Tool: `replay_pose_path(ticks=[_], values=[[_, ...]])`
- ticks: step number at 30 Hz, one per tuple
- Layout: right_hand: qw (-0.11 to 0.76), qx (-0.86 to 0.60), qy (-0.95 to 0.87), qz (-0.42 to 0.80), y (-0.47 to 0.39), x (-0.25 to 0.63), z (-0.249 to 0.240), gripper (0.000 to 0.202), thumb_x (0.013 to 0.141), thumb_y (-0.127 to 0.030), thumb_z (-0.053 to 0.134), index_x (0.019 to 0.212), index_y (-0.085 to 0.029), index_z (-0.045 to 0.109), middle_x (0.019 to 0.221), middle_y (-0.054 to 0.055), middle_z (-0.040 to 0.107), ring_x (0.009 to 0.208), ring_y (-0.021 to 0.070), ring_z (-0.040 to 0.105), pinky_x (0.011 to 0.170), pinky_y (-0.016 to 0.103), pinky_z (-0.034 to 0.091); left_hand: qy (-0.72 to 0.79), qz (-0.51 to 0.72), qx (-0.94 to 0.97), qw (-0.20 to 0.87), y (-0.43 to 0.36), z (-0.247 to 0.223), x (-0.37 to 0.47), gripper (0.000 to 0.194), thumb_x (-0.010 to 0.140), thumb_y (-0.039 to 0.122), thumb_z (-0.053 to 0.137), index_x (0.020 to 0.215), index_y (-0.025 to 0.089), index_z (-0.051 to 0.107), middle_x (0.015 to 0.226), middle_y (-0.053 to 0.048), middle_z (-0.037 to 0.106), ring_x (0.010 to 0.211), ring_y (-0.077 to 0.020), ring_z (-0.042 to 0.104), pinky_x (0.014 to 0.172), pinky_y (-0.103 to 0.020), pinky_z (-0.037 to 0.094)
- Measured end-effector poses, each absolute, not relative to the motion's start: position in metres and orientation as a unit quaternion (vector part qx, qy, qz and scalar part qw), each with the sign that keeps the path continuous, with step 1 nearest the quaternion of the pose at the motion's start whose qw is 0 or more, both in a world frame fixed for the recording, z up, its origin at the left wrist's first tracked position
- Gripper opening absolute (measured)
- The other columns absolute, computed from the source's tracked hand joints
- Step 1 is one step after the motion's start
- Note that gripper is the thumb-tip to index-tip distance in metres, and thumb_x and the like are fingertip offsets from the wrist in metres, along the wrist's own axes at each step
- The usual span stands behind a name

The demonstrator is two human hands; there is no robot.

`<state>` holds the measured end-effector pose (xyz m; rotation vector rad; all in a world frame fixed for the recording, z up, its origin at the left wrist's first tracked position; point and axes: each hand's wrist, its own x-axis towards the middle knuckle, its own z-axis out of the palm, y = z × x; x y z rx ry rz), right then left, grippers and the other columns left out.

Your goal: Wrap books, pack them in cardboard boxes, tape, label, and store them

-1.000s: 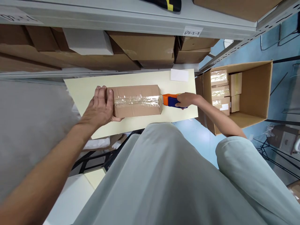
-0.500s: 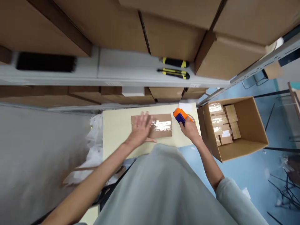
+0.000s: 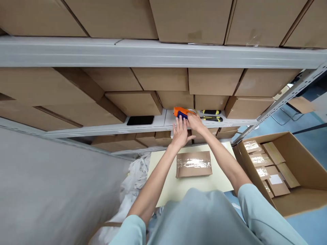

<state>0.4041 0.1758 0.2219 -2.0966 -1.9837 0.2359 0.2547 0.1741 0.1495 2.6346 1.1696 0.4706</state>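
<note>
In the head view, the right hand [image 3: 194, 121] is gripping an orange-and-blue tape dispenser [image 3: 181, 112], fingers closing around its handle end, right at the front of a grey shelf [image 3: 158, 121]. Whether the dispenser is touching the shelf, you cannot tell from here. And here is the left hand [image 3: 181, 132], opening wide, fingers stretching forward and thumb sticking out to the side! It is holding nothing, its fingertips hovering at the dispenser's near edge; contact there is too close to call.

Look along that shelf: 2 black-and-yellow cutters, the upper cutter [image 3: 211, 112] and the lower cutter [image 3: 212, 118], are lying just right of the right hand, while a flat black slab [image 3: 140, 120] is resting to the left. Cardboard boxes [image 3: 176, 79] are filling the space behind.

Down below, a brown taped box [image 3: 194, 164] is lying flat on the pale yellow bench [image 3: 167, 185], between the 2 forearms, shiny tape running along its top. Over on the right, a big open carton [image 3: 305, 163] is holding smaller taped boxes [image 3: 261, 159], 1 of them showing a white label [image 3: 275, 179]. Crumpled white material [image 3: 135, 178] is bunching up left of the bench.
</note>
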Motion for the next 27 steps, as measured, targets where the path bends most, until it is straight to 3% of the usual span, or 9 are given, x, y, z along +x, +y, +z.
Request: replay_pose_path(ticks=[4,7,10,13,16,18,22,25,27], values=[[0.102,-0.721,-0.681,0.077,0.198,0.402,0.210,0.046,0.106,-0.015,0.045,0.146,0.002,0.062,0.145,0.030,0.071,0.140,0.0364,0.064,0.127,0.051,0.042,0.389,0.166,0.895,0.144,0.165,0.135,0.244,0.121,0.099,0.076,0.064,0.179,0.002,0.011,0.185,-0.035,0.002,0.175,-0.0486,-0.003,0.137,-0.074,0.009],[0.144,-0.703,-0.695,0.048,0.180,0.409,0.191,0.060,0.112,-0.023,0.039,0.165,0.002,0.044,0.170,0.029,0.050,0.162,0.0361,0.043,0.137,0.054,0.030,0.405,0.167,0.874,0.209,0.138,0.101,0.225,0.112,0.102,0.076,0.056,0.178,0.002,0.019,0.185,-0.034,0.009,0.175,-0.0482,0.001,0.137,-0.073,0.011],[0.220,-0.699,-0.680,0.022,0.121,0.416,0.149,0.067,0.116,-0.033,0.029,0.177,-0.005,0.027,0.185,0.021,0.029,0.174,0.0327,0.022,0.142,0.055,0.022,0.452,0.174,0.826,0.289,0.104,0.054,0.190,0.105,0.102,0.074,0.055,0.175,0.003,0.027,0.184,-0.034,0.016,0.175,-0.0478,0.009,0.138,-0.072,0.017],[0.225,-0.751,-0.616,0.075,0.033,0.411,0.089,0.072,0.117,-0.042,0.022,0.180,-0.009,0.014,0.189,0.019,0.019,0.177,0.0311,0.013,0.143,0.057,0.021,0.533,0.171,0.751,0.349,0.068,0.014,0.154,0.094,0.103,0.065,0.056,0.171,0.003,0.036,0.180,-0.034,0.032,0.172,-0.0447,0.028,0.138,-0.064,0.028],[0.177,-0.811,-0.529,0.177,-0.048,0.394,0.033,0.083,0.117,-0.053,0.024,0.179,0.000,0.010,0.186,0.028,0.017,0.177,0.0354,0.015,0.141,0.058,0.026,0.616,0.140,0.678,0.375,0.039,-0.005,0.143,0.079,0.106,0.059,0.051,0.164,0.005,0.048,0.162,-0.031,0.059,0.153,-0.0416,0.058,0.127,-0.056,0.047],[0.157,-0.834,-0.477,0.230,-0.080,0.381,0.007,0.091,0.116,-0.061,0.027,0.177,0.004,0.009,0.185,0.033,0.016,0.176,0.0374,0.016,0.139,0.057,0.029,0.649,0.113,0.650,0.379,0.025,-0.007,0.152,0.074,0.107,0.060,0.049,0.158,0.008,0.054,0.144,-0.028,0.073,0.136,-0.0410,0.071,0.116,-0.054,0.055],[0.151,-0.859,-0.425,0.242,-0.092,0.370,-0.014,0.099,0.114,-0.066,0.038,0.178,0.001,0.003,0.183,0.034,0.020,0.173,0.0366,0.026,0.133,0.052,0.040,0.679,0.095,0.646,0.334,0.010,-0.003,0.181,0.085,0.098,0.072,0.062,0.154,0.009,0.056,0.135,-0.026,0.076,0.125,-0.0445,0.075,0.106,-0.053,0.059],[0.136,-0.872,-0.395,0.254,-0.083,0.377,-0.015,0.093,0.115,-0.061,0.038,0.179,-0.003,0.001,0.175,0.033,0.040,0.158,0.0371,0.052,0.118,0.049,0.054,0.695,0.084,0.644,0.309,0.011,-0.005,0.192,0.091,0.088,0.077,0.075,0.147,0.009,0.060,0.133,-0.027,0.076,0.119,-0.0462,0.075,0.100,-0.052,0.060],[0.129,-0.877,-0.369,0.279,-0.080,0.385,-0.016,0.081,0.117,-0.054,0.028,0.179,-0.006,0.008,0.163,0.030,0.058,0.142,0.0361,0.066,0.110,0.047,0.058,0.700,0.067,0.640,0.308,0.015,-0.008,0.190,0.082,0.093,0.073,0.073,0.142,0.008,0.064,0.117,-0.024,0.080,0.111,-0.0451,0.077,0.096,-0.049,0.059]])
